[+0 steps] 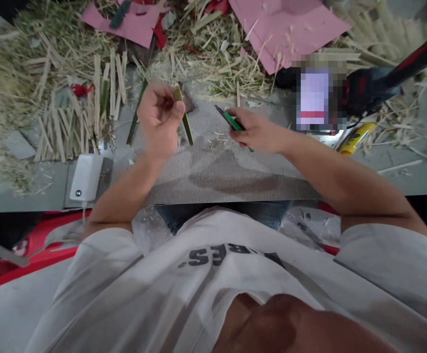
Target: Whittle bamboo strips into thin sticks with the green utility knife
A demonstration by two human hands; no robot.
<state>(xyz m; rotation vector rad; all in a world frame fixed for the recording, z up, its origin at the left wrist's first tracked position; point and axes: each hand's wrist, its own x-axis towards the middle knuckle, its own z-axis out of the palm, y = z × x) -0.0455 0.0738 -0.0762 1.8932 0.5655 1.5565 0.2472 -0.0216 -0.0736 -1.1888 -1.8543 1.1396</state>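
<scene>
Head view: a thin green strip [187, 129] is pinched near its upper end between the thumb and fingers of the left hand [161, 116], which is slightly blurred. The strip is held at a slant over the middle of the desk [231, 171], its lower end pointed toward the desk's near edge; whether that end is rested on the surface cannot be told. A knife [234, 121] with a green handle is gripped in the closed fingers of the right hand [259, 131], its dark blade aimed up and leftward, apart from the strip. Just left of the left hand, a second green strip [135, 120] is seen, partly covered by that hand. Farther left, pale sticks [64, 128] are laid in a loose row, and a white power bank [86, 176] with a cable is placed near them at the near edge. The far side is covered with shavings [231, 81], on which pink paper [283, 29] is spread. On the right, a yellow tube [358, 138] is seen beside a pixelated patch.
</scene>
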